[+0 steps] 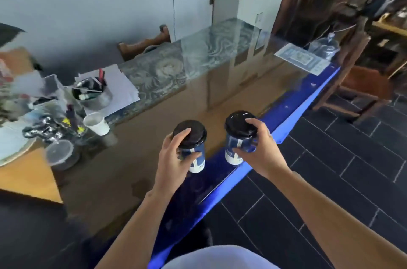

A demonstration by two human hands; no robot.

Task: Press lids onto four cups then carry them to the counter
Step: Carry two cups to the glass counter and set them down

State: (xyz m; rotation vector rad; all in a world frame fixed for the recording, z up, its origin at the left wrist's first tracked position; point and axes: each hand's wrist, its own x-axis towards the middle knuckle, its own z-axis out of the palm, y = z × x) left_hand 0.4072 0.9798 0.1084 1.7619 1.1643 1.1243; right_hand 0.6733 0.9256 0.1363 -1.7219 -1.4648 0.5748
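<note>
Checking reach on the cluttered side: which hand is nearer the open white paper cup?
Left. The left hand is just right of the white paper cup; the right hand is farther right.

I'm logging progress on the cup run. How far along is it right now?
Done: both cups in view already wear black lids. In hand: the left hand grips the left cup and the right hand grips the right cup, over the glass counter. Left: setting them down; the other two cups are not in view.

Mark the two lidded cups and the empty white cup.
left cup (196, 156), head view, on its blue side wall below the lid.
right cup (239, 123), head view, on its black lid top.
white cup (98, 124), head view, on its outer wall.
</note>
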